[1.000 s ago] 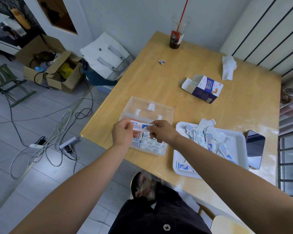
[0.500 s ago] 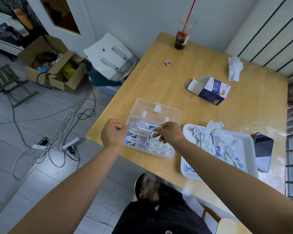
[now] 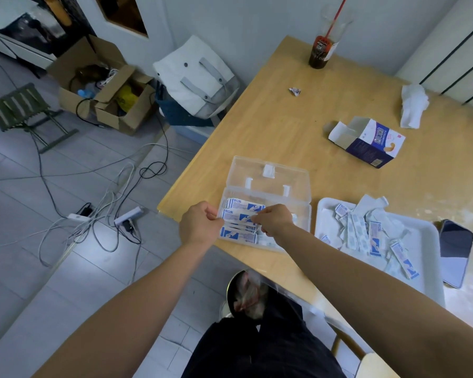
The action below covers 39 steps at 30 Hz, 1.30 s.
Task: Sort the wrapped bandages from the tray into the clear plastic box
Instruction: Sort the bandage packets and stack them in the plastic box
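Wrapped bandage (image 3: 238,215) is pinched at both ends by left hand (image 3: 201,227) and right hand (image 3: 275,218) over clear plastic box (image 3: 284,174).

The left hand (image 3: 200,227) shows only its back, so whether its curled fingers pinch the wrapped bandage (image 3: 236,215) or the wall of the clear plastic box (image 3: 268,184) cannot be told; the right hand (image 3: 273,219) covers the bandage's other end and much of the box's right half. The right forearm hides the near left corner of the tray (image 3: 432,233), the wrapper print is too small to read, and the top edge cuts off the cup (image 3: 318,55)
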### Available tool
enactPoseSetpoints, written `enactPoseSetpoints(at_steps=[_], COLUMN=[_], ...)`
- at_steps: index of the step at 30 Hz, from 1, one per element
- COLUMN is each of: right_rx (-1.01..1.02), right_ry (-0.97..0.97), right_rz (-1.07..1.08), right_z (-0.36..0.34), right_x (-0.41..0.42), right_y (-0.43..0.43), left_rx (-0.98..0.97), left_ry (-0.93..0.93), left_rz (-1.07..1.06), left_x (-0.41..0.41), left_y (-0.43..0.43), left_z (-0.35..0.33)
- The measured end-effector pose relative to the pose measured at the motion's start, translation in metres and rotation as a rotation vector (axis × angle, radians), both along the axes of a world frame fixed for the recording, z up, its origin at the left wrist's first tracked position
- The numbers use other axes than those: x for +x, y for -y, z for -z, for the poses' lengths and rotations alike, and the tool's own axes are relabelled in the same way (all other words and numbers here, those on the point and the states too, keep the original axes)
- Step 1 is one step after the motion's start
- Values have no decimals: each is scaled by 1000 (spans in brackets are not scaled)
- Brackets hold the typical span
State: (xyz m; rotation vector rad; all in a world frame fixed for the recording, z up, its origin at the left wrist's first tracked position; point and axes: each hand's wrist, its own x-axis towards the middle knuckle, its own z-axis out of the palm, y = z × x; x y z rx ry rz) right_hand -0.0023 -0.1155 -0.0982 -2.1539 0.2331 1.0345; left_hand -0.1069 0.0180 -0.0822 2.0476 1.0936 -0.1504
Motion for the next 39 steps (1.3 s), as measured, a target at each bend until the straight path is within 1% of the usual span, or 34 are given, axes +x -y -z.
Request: enactPoseSetpoints(at_steps=[4,14,16,18,20,21,23,25,26,28,30,32,35,37,39], right_rx=[-88,-93,-6,183,372,433,462,402,338,159,-24,-144,-228,-265,-284], right_ry=[40,146,171,196,203,217,272,303,304,276,237,220,234,249,261], right_rz=[-85,-166,-211,-203,-117,-60,58,140,176,204,179,143,56,-16,-88], right_z=[7,4,-1,-15,-33,-41,-49,-44,-39,-25,-11,0,13,15,19], right_x=[-1,-10,-12,-11,-5,0,14,27,33,40,44,49,60,67,70], right_y=[-3,5,11,20,32,42,71,103,126,165,201,229,240,236,230], left_rx=[-4,-7,10,77,126,119,48,-40,-79,-148,-216,-298,-427,-427,-365], left_ry=[7,0,23,83,166,207,277,304,300,276,199,88,-25,-93,-161], left_rz=[-1,-3,-13,4,47,85,194,314,386,501,562,551,424,413,407], left_x=[-4,-10,-12,-9,-2,5,22,40,52,70,85,103,119,127,131], left_y=[0,2,3,8,21,32,63,93,112,142,168,196,221,232,236], left_z=[2,1,-2,-7,-14,-18,-27,-35,-37,-36,-30,-19,3,16,24])
